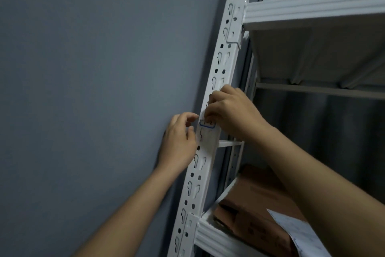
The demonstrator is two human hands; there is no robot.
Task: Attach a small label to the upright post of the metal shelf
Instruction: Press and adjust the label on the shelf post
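**Label at the post, both hands on it**

Near frame centre: a small white label (pixel 206 124) with a blue rounded outline, lying against the face of the white slotted post (pixel 218 65). Only its lower part visible, peeking out just under the fingertips of the right hand (pixel 231 111); upper part hidden by those fingers.

Right hand coming in from the lower right, fingers curled down over the post, tips pinching or pressing the label's top edge. Exact grip hard to read through motion blur, but contact with the label plain.

Left hand (pixel 179 142) rising from the lower left, set just left of the post, beside the label and slightly below it. Thumb and forefinger drawn together at the label's left upper corner, seemingly nipping a thin pale edge there; whether label or backing, cannot tell. Remaining fingers loosely bent along the post's left edge.

Below the label, a faint translucent strip (pixel 208 140) running down the post face over a slot.

Right half of frame: shelf (pixel 312 7) beams joining the post, one in the upper right, another at the bottom. On the lower level, a brown box (pixel 256 211) with a white sheet (pixel 298 233) lying over its right side. Left half of frame: plain grey wall (pixel 93 69).
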